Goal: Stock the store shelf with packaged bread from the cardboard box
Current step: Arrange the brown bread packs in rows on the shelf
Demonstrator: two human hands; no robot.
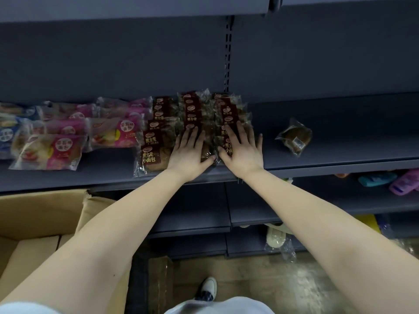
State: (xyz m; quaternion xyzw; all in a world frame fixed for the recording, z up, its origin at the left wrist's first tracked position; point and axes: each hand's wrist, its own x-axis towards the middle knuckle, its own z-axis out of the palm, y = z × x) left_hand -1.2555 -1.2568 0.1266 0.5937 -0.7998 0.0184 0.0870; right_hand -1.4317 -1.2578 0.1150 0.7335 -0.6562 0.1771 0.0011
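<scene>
On the grey shelf (340, 123): I see three rows of brown whole-wheat bread packs (192, 114). The packs overlap one behind another, from the front edge back to the wall.
Left hand (189, 150): it lies flat on the front packs of the middle row, with fingers straight and close together, grasping nothing.
Right hand (243, 150): it lies flat on the front packs of the right row, with fingers straight and a little spread, also released. The two thumbs come near each other between the rows.
Left brown row: no hand touches it, and its front pack sits at the shelf edge.
Loose bread pack (294, 139): it lies alone on the same shelf, to the right and well apart from the rows, with a barcode sticker facing up.
Pink bread packs (113, 132): they lie just beside the brown rows, on the left.
Blue bread packs (6, 134): they are at the far left, cut by my screen edge.
Cardboard box (34, 214): it stands below the shelf on the left, with flaps open and the left forearm passing over it.
Lower shelf: there are small coloured items (385, 180) at the right.
Floor: a white shoe (208, 288) is there.
</scene>
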